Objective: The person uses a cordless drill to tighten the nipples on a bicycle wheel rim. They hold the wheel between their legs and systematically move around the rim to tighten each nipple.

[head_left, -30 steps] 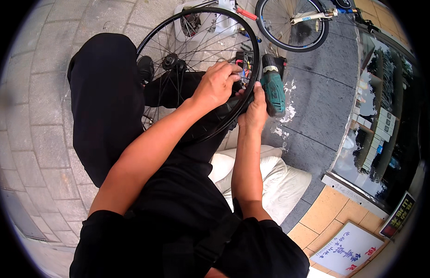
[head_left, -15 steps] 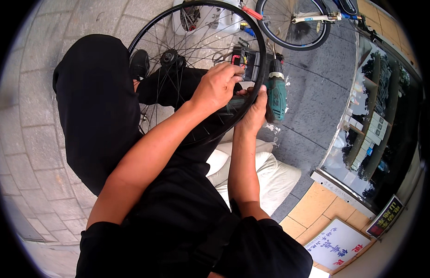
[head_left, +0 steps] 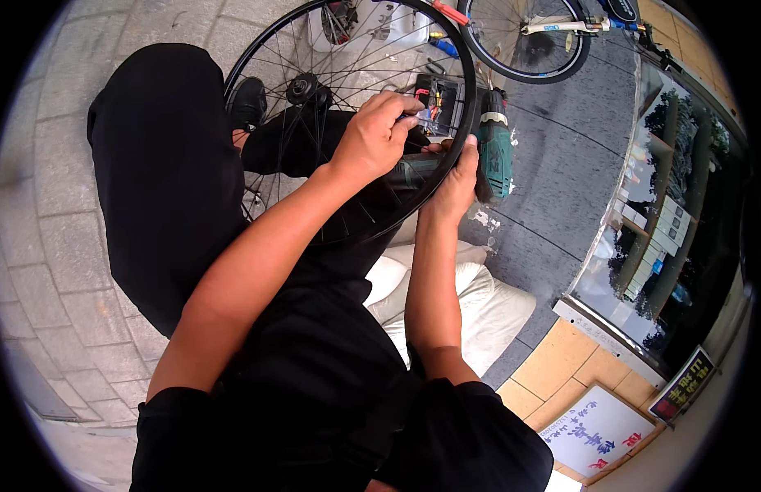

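Note:
A spoked bicycle wheel (head_left: 474, 90) with a black rim stands tilted over my lap, its dark hub (head_left: 301, 88) toward the upper left. My right hand (head_left: 456, 179) is closed round the near right part of the rim, thumb on top. Inside the rim, my left hand (head_left: 374, 135) pinches what looks like a thin spoke, with the fingertips a little way from the rim. A green and black cordless drill (head_left: 497, 154) is just right of the rim beside my right hand; whether my hidden fingers touch it, I cannot tell.
Beyond the wheel lie a tool box (head_left: 444, 102) with small tools and a whitish plastic container (head_left: 372, 23). A bicycle (head_left: 553, 29) is at the top right. Pale cloth (head_left: 487, 316) is under my right forearm. A glass-fronted cabinet (head_left: 659, 221) and a white sign (head_left: 598, 430) stand at right.
My left hand has drawn back slightly from the rim, up and to the left, still pinched. The wheel, my right hand and the drill have shifted a little in view.

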Demonstrator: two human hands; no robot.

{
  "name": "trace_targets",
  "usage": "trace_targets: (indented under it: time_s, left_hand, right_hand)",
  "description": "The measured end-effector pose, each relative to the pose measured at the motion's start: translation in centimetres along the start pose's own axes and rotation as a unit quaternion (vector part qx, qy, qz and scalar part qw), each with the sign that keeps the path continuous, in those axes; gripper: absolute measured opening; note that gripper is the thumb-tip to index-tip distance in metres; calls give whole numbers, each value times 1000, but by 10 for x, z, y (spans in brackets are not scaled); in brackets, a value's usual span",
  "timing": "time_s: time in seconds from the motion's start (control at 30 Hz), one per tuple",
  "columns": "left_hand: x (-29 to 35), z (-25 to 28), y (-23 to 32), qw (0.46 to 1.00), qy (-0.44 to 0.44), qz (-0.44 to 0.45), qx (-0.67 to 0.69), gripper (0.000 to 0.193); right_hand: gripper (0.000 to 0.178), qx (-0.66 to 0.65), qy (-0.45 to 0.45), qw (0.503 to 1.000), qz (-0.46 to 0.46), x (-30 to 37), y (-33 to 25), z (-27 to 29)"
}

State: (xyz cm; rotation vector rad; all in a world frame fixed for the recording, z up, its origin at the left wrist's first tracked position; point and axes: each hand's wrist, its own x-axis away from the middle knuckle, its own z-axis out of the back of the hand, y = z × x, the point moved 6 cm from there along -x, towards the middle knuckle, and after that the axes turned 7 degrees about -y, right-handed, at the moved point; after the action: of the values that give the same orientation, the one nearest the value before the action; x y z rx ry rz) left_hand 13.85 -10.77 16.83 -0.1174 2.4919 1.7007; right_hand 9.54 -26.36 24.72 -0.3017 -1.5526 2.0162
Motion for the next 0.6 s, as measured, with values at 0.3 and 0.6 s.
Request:
trace_targets:
  time_s: [0.3, 0.6]
  left_hand:
    - [36, 20, 21, 978, -69, -68, -185, 19]
    - [100, 65, -20, 886, 74, 350, -295, 99]
  right_hand:
    - [40, -41, -10, 999, 20, -4, -2, -9]
    - [26, -99, -16, 994, 48, -16, 9, -2]
